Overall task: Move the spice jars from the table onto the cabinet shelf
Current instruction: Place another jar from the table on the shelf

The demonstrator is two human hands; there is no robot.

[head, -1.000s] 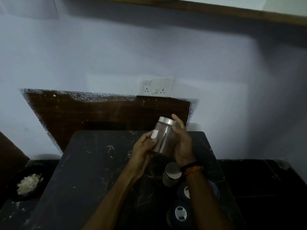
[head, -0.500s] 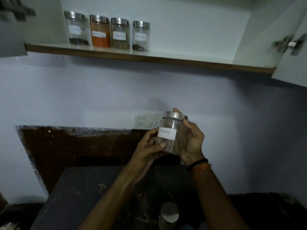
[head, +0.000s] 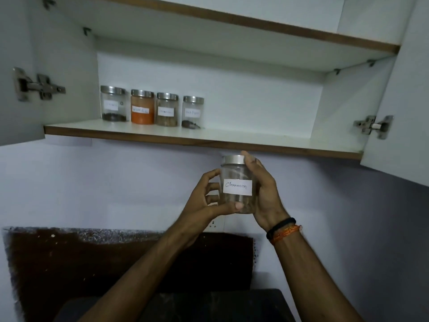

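Observation:
A clear jar with a metal lid and a white label reading "Cinnamon" point(head: 236, 182) is held up just below the cabinet shelf point(head: 232, 138). My right hand point(head: 264, 194) grips its right side and lid edge. My left hand point(head: 206, 198) holds its left side, thumb across the bottom front. Several labelled jars stand in a row at the shelf's left: a nearly empty one point(head: 113, 103), an orange-filled one point(head: 142, 107), a brownish one point(head: 167, 109) and a small one point(head: 192, 112).
Both cabinet doors stand open, the left door point(head: 21, 66) and the right door point(head: 404, 101). An upper shelf point(head: 255, 22) runs above. The dark table point(head: 232, 305) edge shows at the bottom. A wall socket point(head: 214, 224) sits behind my hands.
Both hands have lifted the cinnamon jar from above the table up to just under the shelf. My view has tilted upward, so the table jars have dropped out of sight.

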